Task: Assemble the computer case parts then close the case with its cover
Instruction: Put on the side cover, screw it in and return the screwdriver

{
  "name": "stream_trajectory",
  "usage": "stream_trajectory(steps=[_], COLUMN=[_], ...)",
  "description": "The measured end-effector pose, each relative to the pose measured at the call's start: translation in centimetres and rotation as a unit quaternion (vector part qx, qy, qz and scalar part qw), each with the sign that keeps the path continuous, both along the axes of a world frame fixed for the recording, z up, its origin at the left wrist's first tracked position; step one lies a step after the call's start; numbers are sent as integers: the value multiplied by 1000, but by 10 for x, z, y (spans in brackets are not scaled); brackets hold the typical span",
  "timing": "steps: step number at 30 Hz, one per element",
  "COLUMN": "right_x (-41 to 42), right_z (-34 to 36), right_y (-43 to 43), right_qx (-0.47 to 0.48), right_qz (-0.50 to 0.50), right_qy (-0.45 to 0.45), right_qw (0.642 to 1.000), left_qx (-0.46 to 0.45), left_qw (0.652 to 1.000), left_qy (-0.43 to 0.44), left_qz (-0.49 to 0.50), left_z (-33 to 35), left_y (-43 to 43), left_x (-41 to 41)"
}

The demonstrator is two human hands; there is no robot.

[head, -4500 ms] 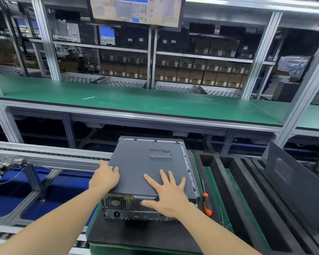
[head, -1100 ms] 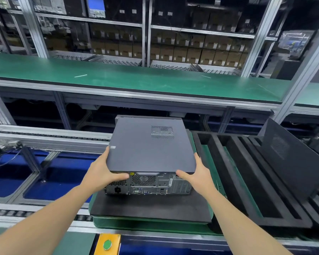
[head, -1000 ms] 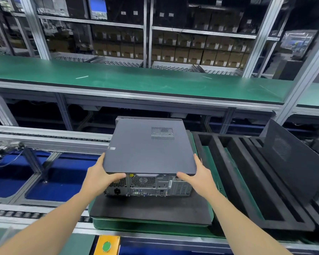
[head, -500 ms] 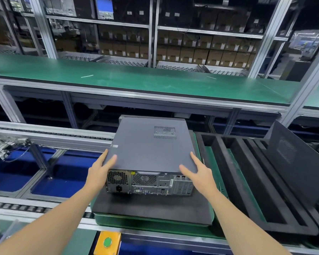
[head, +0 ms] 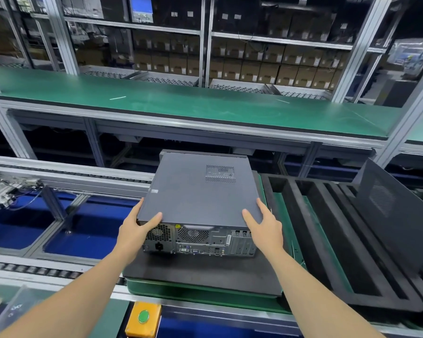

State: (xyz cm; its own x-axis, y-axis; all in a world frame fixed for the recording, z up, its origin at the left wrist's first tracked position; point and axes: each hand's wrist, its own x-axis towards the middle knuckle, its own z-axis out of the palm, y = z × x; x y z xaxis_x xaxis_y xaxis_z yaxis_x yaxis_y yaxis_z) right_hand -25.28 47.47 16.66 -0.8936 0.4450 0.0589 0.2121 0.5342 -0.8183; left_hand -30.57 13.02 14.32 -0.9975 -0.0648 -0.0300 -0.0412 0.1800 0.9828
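Near end of dark grey metal cover [head: 198, 191] now lowered onto black computer case [head: 200, 241]; left grip [head: 134, 229] and right grip [head: 266, 228] clasp its near corners. Closure nearly done.

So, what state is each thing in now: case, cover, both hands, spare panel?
Case, covered, lying on the pad.
Cover, flat on the case.
Left hand, holds cover's near left corner.
Right hand, holds its near right corner.
Panel, leaning in the tray.
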Motion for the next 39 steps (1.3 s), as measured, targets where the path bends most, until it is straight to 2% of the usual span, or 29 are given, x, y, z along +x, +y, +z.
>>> stream_trajectory(steps=[3,8,13,19,27,32,36,39], right_x=[0,11,17,14,18,14,15,16], right_z=[-2,-9,-19,-27,-28,-32,-26,-20], right_y=[4,19,5,-3,7,6,7,9], right_qx=[-19,-31,-57,-41,-48,-52,-57,-100], right_qz=[-5,77,25,-34,7,-19,-5,-16], right_qy=[-23,-32,33,52,57,64,60,24], right_qw=[1000,996,997,997,997,996,997,995], left_qx=[-43,-59,-52,-88,-131,-117,-121,-92], left_qw=[999,997,998,992,988,989,991,994], left_qy=[14,23,21,39,42,44,33,21], left_qz=[-13,-35,1,85,66,82,47,54], left_z=[-1,-2,-6,-14,-16,-16,-5,7], left_y=[-2,-7,0,9,1,5,-1,3], left_x=[0,-1,-1,2,1,-1,2,5])
